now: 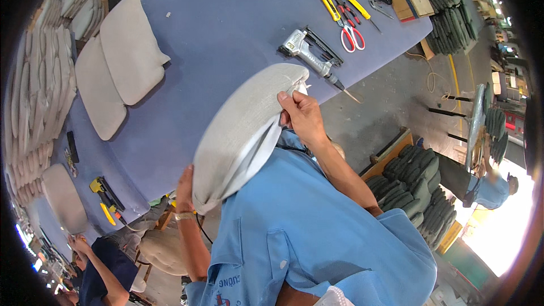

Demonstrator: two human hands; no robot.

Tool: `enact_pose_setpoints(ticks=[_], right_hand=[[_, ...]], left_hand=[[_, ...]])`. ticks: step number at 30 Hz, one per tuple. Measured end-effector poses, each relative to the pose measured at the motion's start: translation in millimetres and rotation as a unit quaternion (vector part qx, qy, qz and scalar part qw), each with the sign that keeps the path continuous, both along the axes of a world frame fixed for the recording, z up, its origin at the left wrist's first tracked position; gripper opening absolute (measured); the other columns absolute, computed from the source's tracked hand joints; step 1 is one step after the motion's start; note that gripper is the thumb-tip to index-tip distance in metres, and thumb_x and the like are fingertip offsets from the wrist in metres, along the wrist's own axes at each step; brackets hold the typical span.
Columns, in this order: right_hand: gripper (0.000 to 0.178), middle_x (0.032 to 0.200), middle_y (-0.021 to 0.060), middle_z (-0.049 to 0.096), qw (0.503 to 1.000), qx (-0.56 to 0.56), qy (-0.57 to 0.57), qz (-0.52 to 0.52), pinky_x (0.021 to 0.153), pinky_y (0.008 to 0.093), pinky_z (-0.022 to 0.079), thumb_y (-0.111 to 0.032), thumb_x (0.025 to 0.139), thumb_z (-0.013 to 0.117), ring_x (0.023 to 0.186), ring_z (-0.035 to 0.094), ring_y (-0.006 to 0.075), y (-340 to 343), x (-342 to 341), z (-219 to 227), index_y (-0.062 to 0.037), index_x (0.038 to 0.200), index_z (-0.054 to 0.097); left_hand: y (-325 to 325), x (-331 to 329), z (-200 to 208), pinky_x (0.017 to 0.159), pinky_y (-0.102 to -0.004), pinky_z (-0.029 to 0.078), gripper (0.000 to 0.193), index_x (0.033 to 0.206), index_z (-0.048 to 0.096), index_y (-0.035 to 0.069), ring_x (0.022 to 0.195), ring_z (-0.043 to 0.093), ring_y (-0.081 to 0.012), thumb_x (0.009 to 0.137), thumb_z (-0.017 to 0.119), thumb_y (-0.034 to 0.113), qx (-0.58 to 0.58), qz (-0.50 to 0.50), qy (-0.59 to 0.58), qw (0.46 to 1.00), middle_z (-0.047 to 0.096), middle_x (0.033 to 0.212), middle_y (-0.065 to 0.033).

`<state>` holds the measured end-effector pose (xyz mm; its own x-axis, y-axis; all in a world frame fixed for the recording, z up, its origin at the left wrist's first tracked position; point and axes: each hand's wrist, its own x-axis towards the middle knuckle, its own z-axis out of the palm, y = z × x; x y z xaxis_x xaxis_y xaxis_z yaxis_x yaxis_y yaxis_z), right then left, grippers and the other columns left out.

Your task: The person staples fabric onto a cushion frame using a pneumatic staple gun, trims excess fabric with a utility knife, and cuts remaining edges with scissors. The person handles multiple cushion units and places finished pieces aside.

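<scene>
So the pad [235,119] was at the table's [215,28] near edge, tipped up in front of the blue shirt [317,209]; couldn't tell if any of it rested on the table. The right hand [304,116] was pinching the bunched edge of the cover [260,88] between thumb and fingers at one end. The left hand [184,190] was set against the other end, fingers partly hidden, so no idea how spread they were.

Progress-wise, I'd call it partway: the cover lay pretty smooth over the face, but the white flap [259,150] on the shirt side was loose, so that edge probably wasn't fastened yet.

Room-wise, there was a decent bare stretch across the table's middle, before two grey pads [130,51] toward its left end. Tight spots: the staple gun [309,51] near the table's near edge, just past the right hand, and the shirt crowding the pad.
</scene>
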<state>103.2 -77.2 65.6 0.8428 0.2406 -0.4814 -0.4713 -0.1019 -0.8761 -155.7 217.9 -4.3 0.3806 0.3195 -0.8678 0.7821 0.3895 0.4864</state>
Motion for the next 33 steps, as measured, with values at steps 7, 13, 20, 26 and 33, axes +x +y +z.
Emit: enact_pose_setpoints(ticks=[7,13,20,26,33], right_hand=[[0.051,0.053,0.0052,0.06,0.982,-0.15,-0.093,0.061,0.052,0.0345,0.045,-0.039,0.103,0.061,0.049,0.059,0.0148,1.2,3.8,-8.4,-0.003,0.068,0.063],[0.05,0.055,0.0089,0.063,0.947,-0.27,-0.158,0.075,0.056,0.0357,0.05,-0.036,0.104,0.058,0.053,0.065,0.0208,-1.4,2.9,-15.1,-0.001,0.07,0.065],[0.045,0.072,0.0053,0.064,0.986,0.042,-0.155,-0.033,0.062,0.0322,0.05,-0.033,0.111,0.049,0.065,0.06,0.0139,-2.7,-12.3,-65.3,0.0007,0.086,0.065],[0.043,0.077,0.002,0.064,0.976,0.185,-0.108,-0.041,0.071,0.0288,0.05,-0.035,0.112,0.048,0.073,0.059,0.0111,-0.6,-10.5,-74.5,-0.0026,0.09,0.066],[0.043,0.072,-0.0004,0.058,0.947,0.308,0.024,-0.087,0.068,0.0279,0.048,-0.038,0.11,0.052,0.071,0.057,0.0107,-0.6,-11.2,-87.5,-0.0079,0.08,0.061]], left_hand=[[6.6,-11.5,-12.7,0.104,-0.04,0.048,0.063,0.143,0.057,0.001,0.125,0.061,-0.0329,0.104,0.054,0.051,0.134,-0.284,0.013,0.949,0.063,0.139,-0.0207],[-27.0,168.5,6.9,0.12,-0.0431,0.034,0.062,0.153,0.047,0.007,0.146,0.043,-0.0373,0.106,0.052,0.048,0.255,-0.443,-0.252,0.822,0.046,0.156,-0.0247],[-102.5,276.6,11.1,0.128,-0.0394,0.014,0.064,0.162,0.031,0.007,0.159,0.013,-0.0281,0.112,0.032,0.047,-0.006,-0.466,-0.318,0.825,0.024,0.17,-0.0171],[-104.4,272.4,22.6,0.128,-0.0414,0.01,0.073,0.163,0.017,-0.001,0.16,0.002,-0.0336,0.112,0.031,0.048,0.003,-0.508,-0.32,0.8,0.011,0.172,-0.0222],[-112.9,269.8,41.6,0.127,-0.0484,0.014,0.077,0.161,0.015,-0.007,0.156,0.01,-0.0462,0.108,0.046,0.04,0.124,-0.571,-0.365,0.725,0.016,0.166,-0.0336]])
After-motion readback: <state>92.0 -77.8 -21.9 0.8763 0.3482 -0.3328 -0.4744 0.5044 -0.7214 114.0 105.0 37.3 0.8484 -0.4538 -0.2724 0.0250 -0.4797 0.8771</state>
